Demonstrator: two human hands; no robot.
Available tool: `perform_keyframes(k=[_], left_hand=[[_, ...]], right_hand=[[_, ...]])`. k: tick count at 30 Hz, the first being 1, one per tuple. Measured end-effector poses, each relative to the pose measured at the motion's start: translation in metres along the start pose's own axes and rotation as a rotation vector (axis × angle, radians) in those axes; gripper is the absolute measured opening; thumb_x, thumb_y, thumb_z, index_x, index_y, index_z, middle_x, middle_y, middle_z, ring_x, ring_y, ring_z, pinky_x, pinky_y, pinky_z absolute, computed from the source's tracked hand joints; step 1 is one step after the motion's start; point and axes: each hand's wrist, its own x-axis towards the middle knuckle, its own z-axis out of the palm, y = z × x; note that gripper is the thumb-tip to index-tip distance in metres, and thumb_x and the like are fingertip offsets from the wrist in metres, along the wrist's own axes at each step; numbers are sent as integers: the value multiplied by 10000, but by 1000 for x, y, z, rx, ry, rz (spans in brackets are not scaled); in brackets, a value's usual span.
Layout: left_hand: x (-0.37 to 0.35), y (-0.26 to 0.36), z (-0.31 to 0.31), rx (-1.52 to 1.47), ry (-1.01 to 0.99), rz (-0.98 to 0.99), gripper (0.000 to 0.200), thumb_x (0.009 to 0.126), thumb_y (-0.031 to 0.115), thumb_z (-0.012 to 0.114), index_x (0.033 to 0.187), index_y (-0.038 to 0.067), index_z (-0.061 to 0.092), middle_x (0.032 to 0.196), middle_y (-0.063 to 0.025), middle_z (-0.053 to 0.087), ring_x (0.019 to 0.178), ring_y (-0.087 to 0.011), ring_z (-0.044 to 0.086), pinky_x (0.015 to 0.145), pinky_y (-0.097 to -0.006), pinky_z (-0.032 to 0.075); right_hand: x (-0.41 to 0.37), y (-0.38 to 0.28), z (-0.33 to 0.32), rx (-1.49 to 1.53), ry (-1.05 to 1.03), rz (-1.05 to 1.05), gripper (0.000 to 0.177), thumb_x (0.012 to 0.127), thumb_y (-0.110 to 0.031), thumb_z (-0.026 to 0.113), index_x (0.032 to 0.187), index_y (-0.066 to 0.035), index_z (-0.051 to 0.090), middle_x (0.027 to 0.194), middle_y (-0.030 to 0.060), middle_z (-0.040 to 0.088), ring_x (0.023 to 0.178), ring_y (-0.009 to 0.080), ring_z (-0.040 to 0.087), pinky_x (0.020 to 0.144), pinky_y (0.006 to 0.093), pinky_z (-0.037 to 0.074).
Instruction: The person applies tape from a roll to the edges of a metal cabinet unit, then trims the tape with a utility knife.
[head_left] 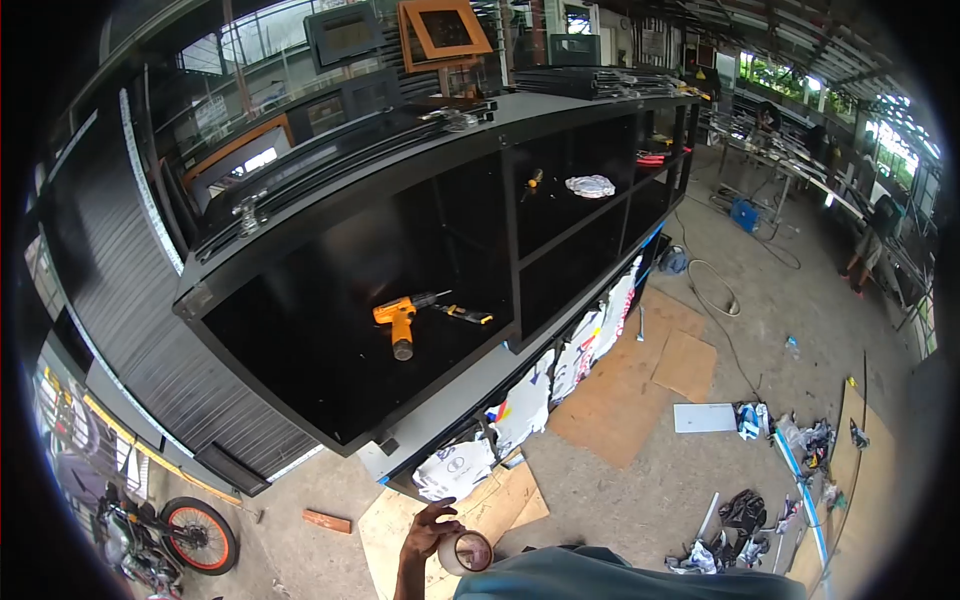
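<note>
At the bottom of the head view, my left hand holds a roll of tape by its edge, close to my body. My right hand does not show. Beyond the hand stands a long black cabinet frame with open compartments. An orange and black drill lies in its nearest compartment, beside a black and yellow tool. Farther along, a yellow-handled tool and a crumpled silvery piece lie in another compartment. Torn printed wrapping hangs along the lower side.
Cardboard sheets lie on the concrete floor. A motorbike wheel and a brick-coloured block are at lower left. Scraps of wrapping lie at right. A hose crosses the floor, and a person stands by a long bench.
</note>
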Motion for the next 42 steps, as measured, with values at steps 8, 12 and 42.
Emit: perform_keyframes(k=[8, 12, 42], left_hand=[[96, -92, 148, -19, -651, -381, 1205, 513, 594, 856, 1407, -23, 336, 1149, -103, 563, 1063, -177, 571, 901, -289, 488], [149, -96, 212, 500, -539, -517, 576, 822, 202, 669, 1364, 116, 492, 1228, -101, 578, 1121, -194, 561, 937, -299, 467], [225, -100, 266, -246, 453, 166, 386, 899, 69, 559, 1279, 12, 527, 1072, -148, 616, 941, -224, 640, 823, -326, 554]], right_hand=[[19, 46, -27, 349, 12, -15, 383, 798, -275, 646, 1103, -72, 534, 916, 121, 616, 839, 256, 580, 740, 364, 474], [29, 74, -43, 442, 32, 32, 320, 796, -279, 633, 1031, -71, 571, 844, 106, 619, 765, 239, 583, 688, 359, 478], [-223, -800, -368, 207, 689, -2627, 184, 794, -56, 669, 976, -44, 696, 937, 66, 613, 896, 259, 533, 784, 387, 418]])
